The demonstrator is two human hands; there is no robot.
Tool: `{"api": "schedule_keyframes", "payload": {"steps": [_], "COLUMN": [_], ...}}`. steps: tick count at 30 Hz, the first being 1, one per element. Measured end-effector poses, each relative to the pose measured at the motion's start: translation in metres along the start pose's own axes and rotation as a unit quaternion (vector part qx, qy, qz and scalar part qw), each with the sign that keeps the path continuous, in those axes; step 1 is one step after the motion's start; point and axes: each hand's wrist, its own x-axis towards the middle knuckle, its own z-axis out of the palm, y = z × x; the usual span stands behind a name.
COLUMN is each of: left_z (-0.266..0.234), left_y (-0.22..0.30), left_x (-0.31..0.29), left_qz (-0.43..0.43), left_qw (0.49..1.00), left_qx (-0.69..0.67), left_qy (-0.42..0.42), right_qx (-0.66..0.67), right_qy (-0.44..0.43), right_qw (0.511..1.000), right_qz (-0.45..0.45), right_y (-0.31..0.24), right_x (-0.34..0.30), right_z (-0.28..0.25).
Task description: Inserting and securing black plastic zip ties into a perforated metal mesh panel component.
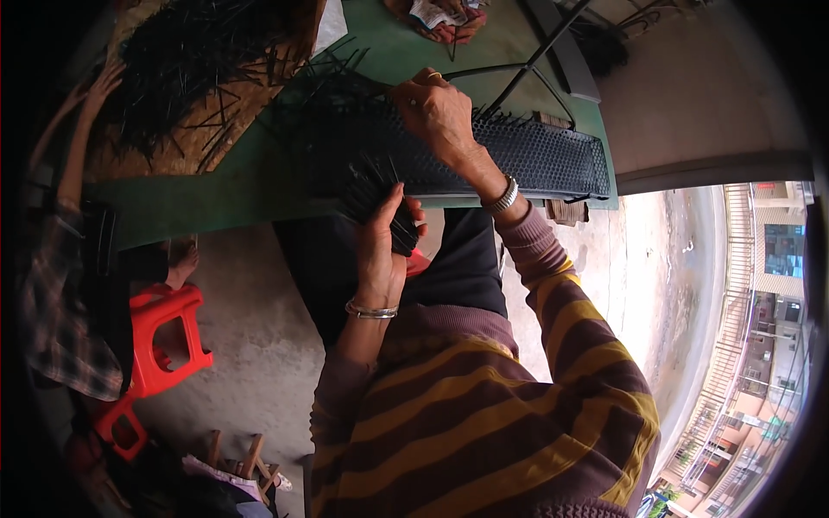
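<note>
A bundle of thin black strips (367, 188) is gripped in my left hand (378, 246), just off the near edge of the green table (186, 194). Fingers closed together, my right hand (442, 119) hovers over a long black panel with a honeycomb of small holes (548, 157). Whatever its fingertips pinch is hidden behind the hand. Short black pieces stick up along the panel's far edge, and its left part lies in shadow.
To the left, a heap of black strips (194, 65) covers a wooden board (216, 134), beside another person's hand (105, 79). Dark metal rods (527, 67) cross behind the panel. A crumpled cloth bundle (445, 17) lies farther back. Red plastic stools (168, 337) stand at lower left.
</note>
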Motion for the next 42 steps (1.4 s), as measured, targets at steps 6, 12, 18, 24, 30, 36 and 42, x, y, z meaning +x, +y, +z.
{"api": "schedule_keyframes", "payload": {"steps": [6,12,18,24,30,36,42], "left_z": [-0.003,0.006,0.001,-0.004,0.006,0.007,0.002], "left_y": [0.000,0.002,0.001,-0.004,0.000,-0.003,-0.005], "left_x": [0.006,0.003,0.006,0.009,0.001,0.000,0.005], "left_qz": [0.000,-0.004,0.001,-0.009,-0.038,-0.040,-0.018], "left_qw": [1.000,0.999,0.999,0.998,0.999,0.999,0.999], "left_qx": [0.010,0.034,0.052,0.058,0.008,0.001,0.020], "left_qy": [-0.002,0.018,0.016,0.001,0.024,0.025,0.022], "right_qx": [0.026,0.025,0.352,0.450,0.282,0.227,0.060], "right_qy": [0.011,0.032,-0.206,-0.243,0.067,0.085,0.024], "right_qw": [0.999,0.999,0.904,0.850,0.955,0.969,0.998], "right_qz": [-0.020,-0.032,0.130,0.124,0.060,0.042,-0.008], "right_y": [0.005,0.013,-0.009,-0.001,0.009,0.022,0.014], "right_x": [-0.009,-0.015,-0.026,-0.032,-0.010,-0.004,-0.013], "right_z": [-0.005,-0.004,-0.054,-0.059,-0.027,0.011,0.014]}}
